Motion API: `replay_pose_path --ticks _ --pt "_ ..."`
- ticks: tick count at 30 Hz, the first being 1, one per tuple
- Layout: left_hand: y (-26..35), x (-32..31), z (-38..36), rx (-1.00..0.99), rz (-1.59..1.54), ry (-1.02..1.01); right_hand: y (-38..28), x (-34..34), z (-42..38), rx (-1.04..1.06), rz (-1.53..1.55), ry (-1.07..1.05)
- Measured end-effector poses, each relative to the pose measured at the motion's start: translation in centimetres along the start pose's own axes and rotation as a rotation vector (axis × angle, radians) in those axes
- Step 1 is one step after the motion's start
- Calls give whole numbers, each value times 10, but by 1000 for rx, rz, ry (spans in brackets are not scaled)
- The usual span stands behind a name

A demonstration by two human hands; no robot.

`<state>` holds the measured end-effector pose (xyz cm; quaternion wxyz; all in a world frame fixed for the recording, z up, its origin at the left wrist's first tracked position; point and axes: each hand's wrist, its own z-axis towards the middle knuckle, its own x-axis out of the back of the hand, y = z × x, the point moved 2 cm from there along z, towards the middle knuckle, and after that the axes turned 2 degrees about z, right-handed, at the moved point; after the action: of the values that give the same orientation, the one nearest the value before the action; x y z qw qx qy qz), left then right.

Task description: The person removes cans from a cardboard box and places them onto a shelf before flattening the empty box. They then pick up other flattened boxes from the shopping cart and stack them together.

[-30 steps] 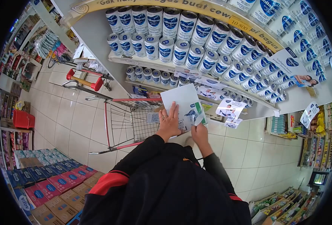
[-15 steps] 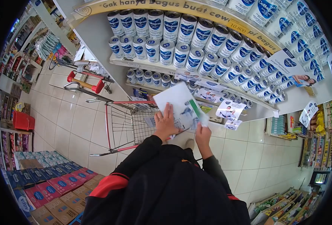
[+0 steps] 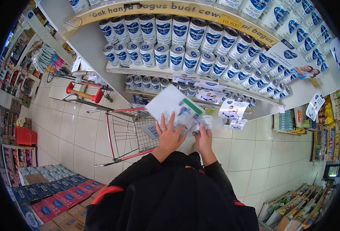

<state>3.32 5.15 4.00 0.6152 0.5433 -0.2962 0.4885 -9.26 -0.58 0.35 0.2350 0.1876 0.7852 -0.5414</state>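
A white printed sheet [image 3: 170,103] with a green band and small pictures of people is in front of my body, above the shopping cart's edge. My left hand [image 3: 169,136] lies over its lower part, fingers spread and flat against it, a ring on one finger. At the sheet's right end, my right hand [image 3: 204,142] pinches a crumpled printed edge [image 3: 205,120] between thumb and fingers. This edge looks shiny and partly see-through. Another printed piece [image 3: 151,131] shows under the sheet, left of my left hand.
A red-trimmed shopping cart [image 3: 125,133] stands at front left. Ahead, shelves hold rows of Collagena cans [image 3: 176,57], with printed cards [image 3: 232,109] hanging from a shelf edge. Stacked cartons [image 3: 54,208] are at lower left, a red basket [image 3: 25,136] at far left.
The sheet has shifted left in view and tilted. My left hand's fingers have spread wider over it. My right hand has moved slightly, still pinching the edge, which now looks more crumpled.
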Motion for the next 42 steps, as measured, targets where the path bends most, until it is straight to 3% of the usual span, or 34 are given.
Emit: replay_pose_path --ticks 4,6,7,9,11,13,20,25,28,33,35,37,39,42 --pt "-16 0 -1 -41 53 82 11 -41 6 -120 -53 -247" --pt "-25 7 3 178 -188 217 13 -66 10 -141 -100 -371" --pt "-32 6 2 182 -185 222 16 -72 12 -144 -102 -378" --pt "-48 9 2 215 -585 315 22 -84 17 -209 -160 -478" --pt "-52 21 0 251 -554 381 25 -91 20 -208 -198 -531" --pt "-57 35 -3 206 -434 411 24 -101 19 -337 -139 -666" --pt "-73 60 -3 142 -329 353 28 -120 20 -437 66 -546" --pt "-96 70 -8 213 -411 372 12 -117 30 -544 98 -598" --pt "-90 72 -7 240 -316 432 9 -124 28 -496 24 -638" --pt "-86 74 -13 175 0 501 18 -140 11 -483 241 -629" --pt "-80 78 -13 176 -16 491 24 -145 11 -447 301 -663" --pt "-81 78 -12 171 -33 486 25 -149 9 -351 142 -673" --pt "-90 71 -12 245 -68 525 27 -149 5 -359 158 -710" --pt "-94 73 -9 195 -156 518 34 -147 0 -353 137 -751"
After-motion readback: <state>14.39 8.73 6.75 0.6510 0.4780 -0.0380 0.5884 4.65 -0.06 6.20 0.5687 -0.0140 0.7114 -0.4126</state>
